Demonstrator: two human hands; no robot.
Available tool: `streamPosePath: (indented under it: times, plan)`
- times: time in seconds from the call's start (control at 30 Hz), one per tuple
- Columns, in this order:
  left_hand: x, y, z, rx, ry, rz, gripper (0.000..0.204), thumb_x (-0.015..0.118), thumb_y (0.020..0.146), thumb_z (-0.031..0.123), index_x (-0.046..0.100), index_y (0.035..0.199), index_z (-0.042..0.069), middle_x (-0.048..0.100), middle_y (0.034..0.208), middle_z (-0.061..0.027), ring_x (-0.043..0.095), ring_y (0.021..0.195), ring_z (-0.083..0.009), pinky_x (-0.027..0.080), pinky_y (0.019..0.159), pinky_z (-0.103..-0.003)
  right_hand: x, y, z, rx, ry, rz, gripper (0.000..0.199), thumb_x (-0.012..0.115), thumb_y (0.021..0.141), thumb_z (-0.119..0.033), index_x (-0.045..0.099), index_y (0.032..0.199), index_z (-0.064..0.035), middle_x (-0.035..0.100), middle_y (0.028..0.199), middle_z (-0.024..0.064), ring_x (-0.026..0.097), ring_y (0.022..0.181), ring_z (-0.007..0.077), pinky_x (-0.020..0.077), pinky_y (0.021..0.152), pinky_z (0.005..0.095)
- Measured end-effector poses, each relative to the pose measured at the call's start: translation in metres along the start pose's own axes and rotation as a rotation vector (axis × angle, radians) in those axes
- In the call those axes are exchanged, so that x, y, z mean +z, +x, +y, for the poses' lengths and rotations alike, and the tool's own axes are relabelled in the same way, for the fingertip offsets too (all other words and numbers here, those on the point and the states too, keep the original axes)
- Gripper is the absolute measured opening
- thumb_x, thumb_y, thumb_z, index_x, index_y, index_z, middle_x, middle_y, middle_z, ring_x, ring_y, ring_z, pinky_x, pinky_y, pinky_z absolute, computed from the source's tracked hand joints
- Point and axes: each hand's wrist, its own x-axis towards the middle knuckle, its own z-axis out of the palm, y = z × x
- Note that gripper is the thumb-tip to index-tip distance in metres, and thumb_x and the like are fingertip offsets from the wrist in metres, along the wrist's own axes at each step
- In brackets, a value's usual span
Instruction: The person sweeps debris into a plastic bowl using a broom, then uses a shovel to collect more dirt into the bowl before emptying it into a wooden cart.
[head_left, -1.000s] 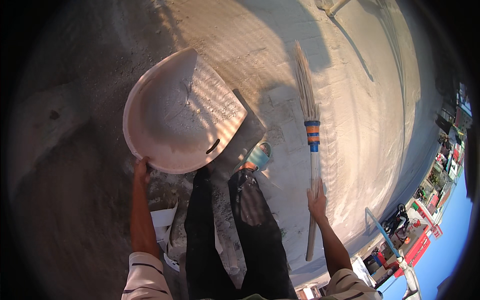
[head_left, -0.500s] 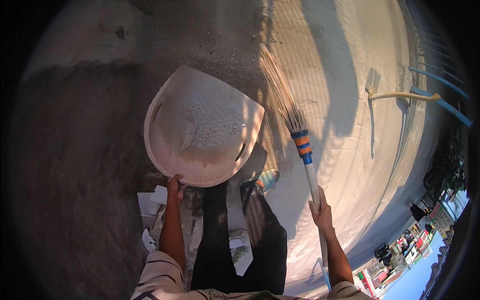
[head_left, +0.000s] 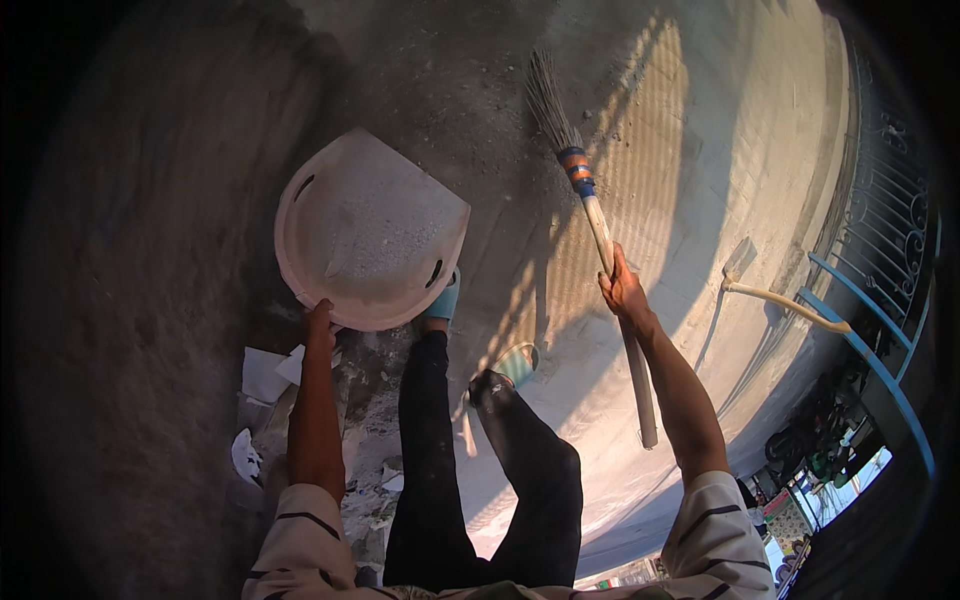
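Note:
My left hand (head_left: 320, 318) grips the near rim of a large pale dustpan (head_left: 300, 240), which has a rounded back, a straight front edge and two slots in its sides. Grey dust and fine rubble (head_left: 385, 235) lie in the pan. My right hand (head_left: 624, 287) is wrapped round the wooden handle of a stick broom (head_left: 590, 205), bound with blue and orange bands. The broom's bristles (head_left: 550, 100) point away from me over the dusty floor, to the right of the pan; whether they touch the floor I cannot tell.
Loose rubble (head_left: 480, 100) is scattered ahead on the floor. Broken white pieces (head_left: 265, 375) lie beside my left forearm. A hoe (head_left: 785, 295) with a pale handle stands at the right, near blue metal bars (head_left: 880, 365) and a railing (head_left: 885, 215). My feet wear light-blue slippers (head_left: 517, 365).
The broom has moved forward, away from me, with my right arm stretched further out. The dustpan has shifted a little left and toward my left foot, which now shows beside it.

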Motion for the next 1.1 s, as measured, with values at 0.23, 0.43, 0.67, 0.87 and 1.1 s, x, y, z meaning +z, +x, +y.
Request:
streamPosePath:
  times: [0.23,0.43,0.67,0.87,1.1]
  plan:
    - [0.090,0.023,0.031,0.033,-0.075,-0.006,0.062,0.065,0.077,0.010,0.045,0.136,0.009,0.055,0.124,-0.0142,0.059,0.113,-0.0347,0.052,0.092,-0.056,0.036,-0.077,-0.050,0.017,-0.037,-0.181,0.079,0.062,0.091,-0.018,0.016,0.154,-0.0084,0.064,0.084,0.0329,0.064,0.079,0.0506,0.0505,0.069,0.0557]
    - [0.108,0.038,0.028,-0.026,-0.076,0.000,0.063,0.063,0.076,0.010,0.045,0.136,0.009,0.056,0.124,-0.0140,0.059,0.112,-0.0350,0.051,0.094,-0.056,-0.033,-0.142,-0.062,0.316,-0.028,-0.193,0.073,0.060,0.094,-0.029,0.021,0.154,-0.0181,0.065,0.087,0.0333,0.064,0.084,0.0527,0.0500,0.072,0.0561]
    - [0.134,0.019,0.033,-0.065,-0.003,-0.101,0.056,0.061,0.081,0.010,0.045,0.135,0.007,0.058,0.122,-0.0163,0.061,0.112,-0.0357,0.051,0.095,-0.058,-0.050,-0.197,-0.017,0.581,0.036,0.098,0.070,0.055,0.096,-0.028,0.019,0.152,-0.0082,0.067,0.082,0.0249,0.069,0.072,0.0400,0.0554,0.067,0.0488]
    - [0.093,0.056,0.043,-0.099,0.005,-0.166,0.053,0.063,0.083,0.013,0.046,0.133,0.005,0.057,0.124,-0.0157,0.059,0.115,-0.0332,0.050,0.098,-0.056,0.077,-0.120,-0.096,0.651,0.423,-0.021,0.070,0.054,0.096,-0.023,0.017,0.153,-0.0055,0.061,0.070,0.0135,0.059,0.051,0.0230,0.0500,0.047,0.0383]
    - [0.090,0.071,0.042,-0.126,0.049,-0.188,0.052,0.064,0.085,0.016,0.047,0.133,0.005,0.053,0.130,-0.0141,0.054,0.122,-0.0311,0.047,0.102,-0.050,0.085,-0.129,-0.163,0.357,0.506,0.047,0.069,0.056,0.094,-0.020,0.023,0.154,-0.0119,0.065,0.105,0.0305,0.066,0.098,0.0465,0.0503,0.085,0.0487]
